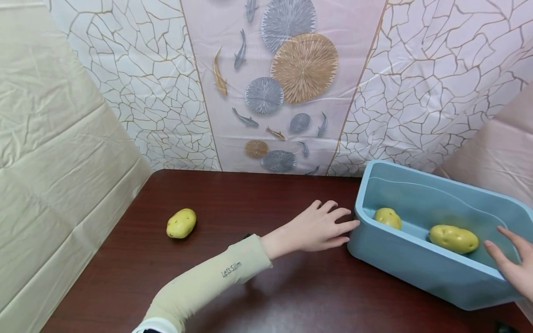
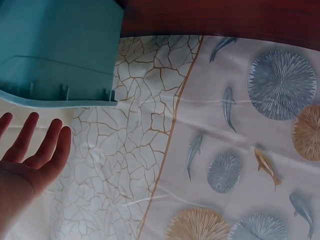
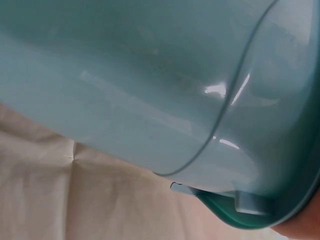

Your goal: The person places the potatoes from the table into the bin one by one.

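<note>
A blue plastic bin (image 1: 416, 268) stands at the right of the table, with two yellow potatoes inside: a rounder one (image 1: 388, 217) at its left end and a longer one (image 1: 454, 238) further right. My left hand (image 1: 320, 229) reaches across to the bin's left end, fingers spread and fingertips right at its outer wall, nothing held. At the right edge of the head view, my right hand (image 1: 516, 263) extends two fingers over the bin's near rim, close to the longer potato; the rest is out of frame. Another yellow potato (image 1: 181, 223) lies on the table at the left.
The dark red-brown table (image 1: 200, 273) carries the bin and the lone potato. Behind it hangs a patterned cloth (image 1: 266, 138) with fish and round motifs. Plain beige cloth (image 1: 50, 152) borders the left side, and more hangs at the right.
</note>
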{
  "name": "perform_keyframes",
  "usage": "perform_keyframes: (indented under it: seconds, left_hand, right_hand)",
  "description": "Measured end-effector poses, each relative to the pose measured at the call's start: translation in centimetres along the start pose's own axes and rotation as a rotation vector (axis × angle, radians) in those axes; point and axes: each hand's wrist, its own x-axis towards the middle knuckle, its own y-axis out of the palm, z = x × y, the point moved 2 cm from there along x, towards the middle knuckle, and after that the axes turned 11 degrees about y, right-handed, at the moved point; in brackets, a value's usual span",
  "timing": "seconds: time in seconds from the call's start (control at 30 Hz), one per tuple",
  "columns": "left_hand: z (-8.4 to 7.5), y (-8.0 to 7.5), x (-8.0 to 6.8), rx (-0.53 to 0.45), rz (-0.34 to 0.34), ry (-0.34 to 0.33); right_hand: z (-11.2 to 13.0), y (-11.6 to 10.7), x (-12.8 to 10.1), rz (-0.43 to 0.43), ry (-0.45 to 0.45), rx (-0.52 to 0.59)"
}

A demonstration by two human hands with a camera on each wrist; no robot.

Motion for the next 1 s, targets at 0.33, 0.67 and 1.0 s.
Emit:
perform_keyframes:
  seconds: [0.33, 0.67, 1.0]
  left_hand:
    - [-1.1, 0.2, -1.5, -0.007, 0.030, -0.004]
    - [-1.8, 0.2, -2.6, -0.029, 0.025, -0.039]
    - [-2.1, 0.5, -4.6, -0.030, -0.003, -0.063]
  right_hand:
    - [-3.2, 1.9, 2.9, -0.014, 0.014, -0.023]
    - [-3.9, 2.2, 3.3, -0.023, -0.017, -0.023]
    - [0.5, -0.6, -0.3, 0.001, -0.002, -0.047]
